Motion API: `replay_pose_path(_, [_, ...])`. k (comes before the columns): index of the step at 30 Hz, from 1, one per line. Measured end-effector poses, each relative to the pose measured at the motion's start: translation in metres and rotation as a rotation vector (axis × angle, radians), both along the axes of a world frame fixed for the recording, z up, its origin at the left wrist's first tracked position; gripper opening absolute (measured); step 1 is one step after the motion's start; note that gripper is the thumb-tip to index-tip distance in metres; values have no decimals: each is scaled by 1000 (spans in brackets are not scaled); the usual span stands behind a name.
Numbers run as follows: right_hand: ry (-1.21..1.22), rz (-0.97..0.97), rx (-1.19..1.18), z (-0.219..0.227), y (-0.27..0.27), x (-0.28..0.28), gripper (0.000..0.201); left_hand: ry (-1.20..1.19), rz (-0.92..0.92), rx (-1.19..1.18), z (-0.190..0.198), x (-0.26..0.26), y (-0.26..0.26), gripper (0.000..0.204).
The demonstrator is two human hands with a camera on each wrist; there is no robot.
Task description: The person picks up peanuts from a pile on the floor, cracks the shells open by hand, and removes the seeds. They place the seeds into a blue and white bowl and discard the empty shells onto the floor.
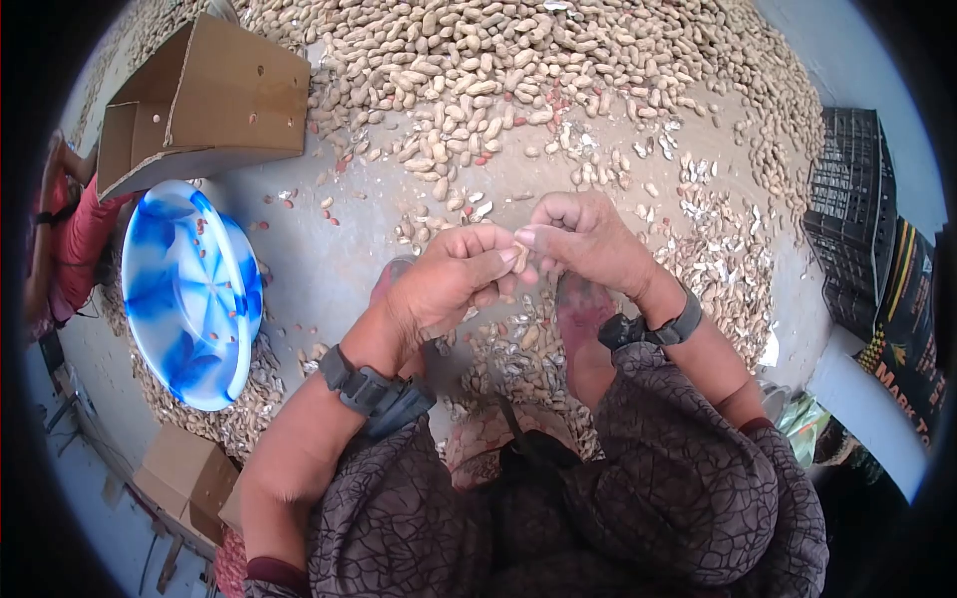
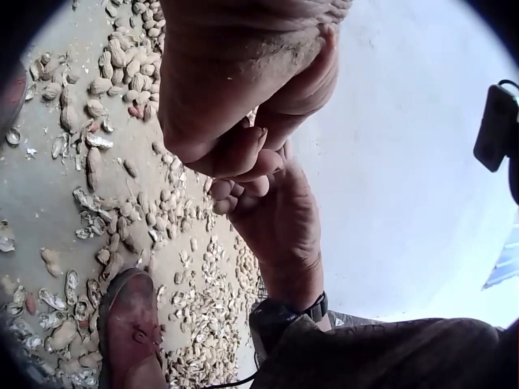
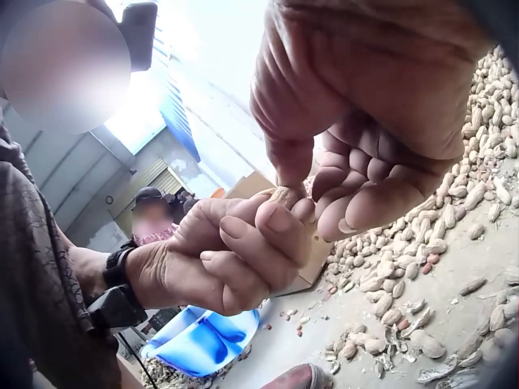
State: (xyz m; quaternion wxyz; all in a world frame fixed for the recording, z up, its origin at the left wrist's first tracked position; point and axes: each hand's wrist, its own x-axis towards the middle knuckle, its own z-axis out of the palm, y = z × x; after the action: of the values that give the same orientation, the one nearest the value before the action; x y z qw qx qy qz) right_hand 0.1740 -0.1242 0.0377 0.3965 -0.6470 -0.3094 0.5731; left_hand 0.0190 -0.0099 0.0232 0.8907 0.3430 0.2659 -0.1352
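In the head view, a peanut in its shell [image 1: 519, 258] is pinched between the thumbs and forefingers of both hands, which meet over the floor. The left hand [image 1: 451, 276] has its other fingers curled below. The right hand [image 1: 592, 242] holds the peanut's other side. In the right wrist view the peanut [image 3: 284, 196] shows at the left hand's [image 3: 235, 255] fingertips, with the right hand's [image 3: 365, 121] thumb against it. In the left wrist view the left hand [image 2: 251, 81] hides the peanut; the right hand [image 2: 280, 219] is beyond.
A blue and white basin [image 1: 169, 299] with a few kernels stands at left, beside a cardboard box [image 1: 239, 90]. Peanuts [image 1: 478, 50] are heaped ahead. Empty shells [image 1: 718, 249] litter the floor. A black crate [image 1: 847, 199] stands at right. Another person [image 1: 75, 239] is at far left.
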Motion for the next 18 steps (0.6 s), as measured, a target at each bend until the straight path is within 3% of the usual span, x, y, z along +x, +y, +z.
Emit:
replay_pose_path(2, [-96, -1, 47, -2, -2, -4, 17, -25, 33, -26, 2, 0, 0, 22])
replay_pose_path(4, [284, -142, 83, -4, -4, -8, 22, -57, 74, 9, 6, 4, -2, 23])
replay_pose_path(5, [280, -145, 88, -2, -5, -9, 22, -61, 70, 13, 7, 5, -3, 23])
replay_pose_path(7, [523, -164, 132, 4, -5, -12, 35, -106, 41, 51, 9, 8, -5, 27])
replay_pose_path(18, [718, -183, 140, -1, -9, -10, 40, -110, -17, 272, 29, 20, -13, 34])
